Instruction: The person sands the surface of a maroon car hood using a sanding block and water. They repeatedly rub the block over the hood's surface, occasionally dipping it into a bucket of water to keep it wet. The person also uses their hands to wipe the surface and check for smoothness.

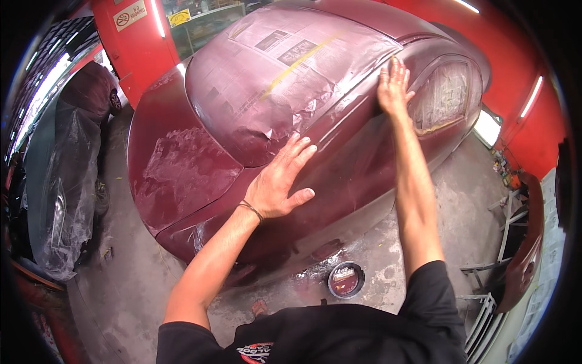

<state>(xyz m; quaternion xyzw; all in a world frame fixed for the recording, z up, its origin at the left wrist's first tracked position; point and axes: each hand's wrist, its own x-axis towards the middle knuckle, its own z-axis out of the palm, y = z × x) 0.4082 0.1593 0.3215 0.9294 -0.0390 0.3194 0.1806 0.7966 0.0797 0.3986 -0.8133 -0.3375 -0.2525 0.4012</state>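
Note:
A dark red car (pixel 345 176) fills the middle, its paint dull and streaked in places. Newspaper masking (pixel 254 79) covers its large sloping window, with a yellow strip across the paper. My left hand (pixel 276 182) is open by the window's lower corner, fingers and thumb spread; I cannot tell whether it touches the car. Farther up, my right hand (pixel 394 88) lies flat with fingers stretched along the pillar between the large window and the masked side window (pixel 444 94). Neither hand holds anything.
A dark round bucket (pixel 332 284) with reddish liquid stands on the wet concrete floor (pixel 370 249). At left is another car (pixel 66 182) under plastic sheeting. A loose red bumper (pixel 526 255) and metal stands (pixel 506 236) are at right, near a red wall (pixel 515 60).

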